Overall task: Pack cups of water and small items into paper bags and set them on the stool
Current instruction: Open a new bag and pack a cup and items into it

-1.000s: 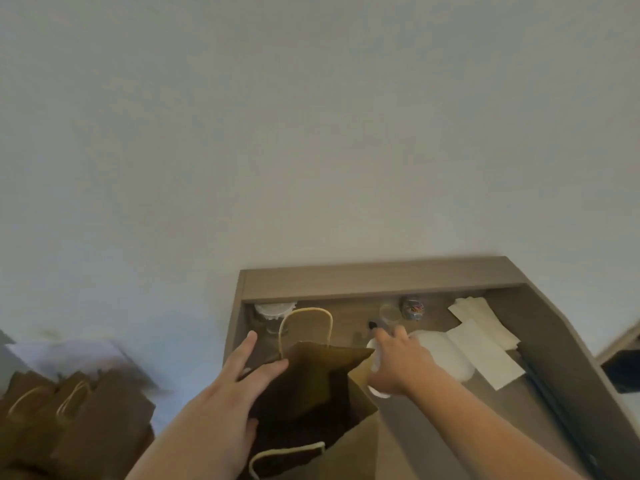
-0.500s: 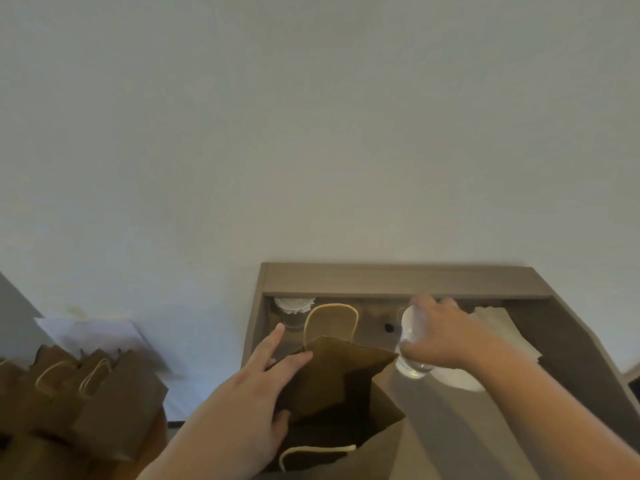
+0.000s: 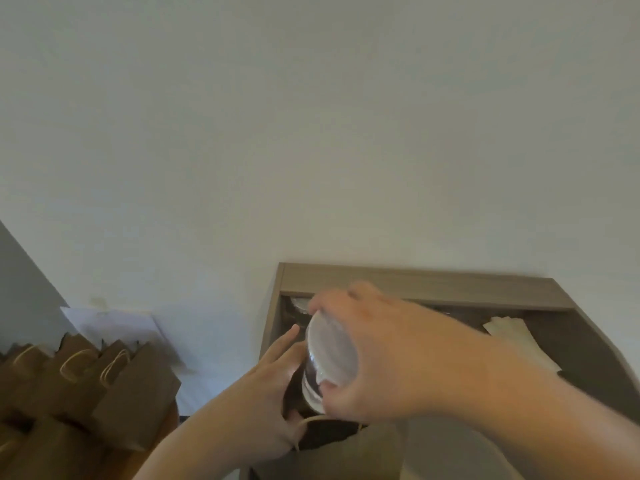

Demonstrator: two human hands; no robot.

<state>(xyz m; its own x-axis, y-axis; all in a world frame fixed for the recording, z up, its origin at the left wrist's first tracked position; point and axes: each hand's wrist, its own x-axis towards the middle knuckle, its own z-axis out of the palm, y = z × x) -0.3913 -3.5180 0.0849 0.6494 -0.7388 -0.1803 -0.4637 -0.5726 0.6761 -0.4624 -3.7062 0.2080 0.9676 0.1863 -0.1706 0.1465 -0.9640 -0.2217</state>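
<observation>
My right hand grips a clear lidded cup of water from above, fingers curled round its lid, right over the open mouth of a brown paper bag. My left hand holds the bag's far left edge, thumb inside the opening and fingers stretched along its outer side. The bag stands on the wooden desk. Another lidded cup peeks out behind my right hand at the desk's back left.
Several packed brown paper bags with cord handles stand on the stool at lower left. White napkins lie at the desk's right. A raised wooden back rail borders the desk against the white wall.
My right hand has lifted the cup from the desk's back and carried it left, over the bag's mouth. My left hand stays on the bag's edge. The view has shifted.
</observation>
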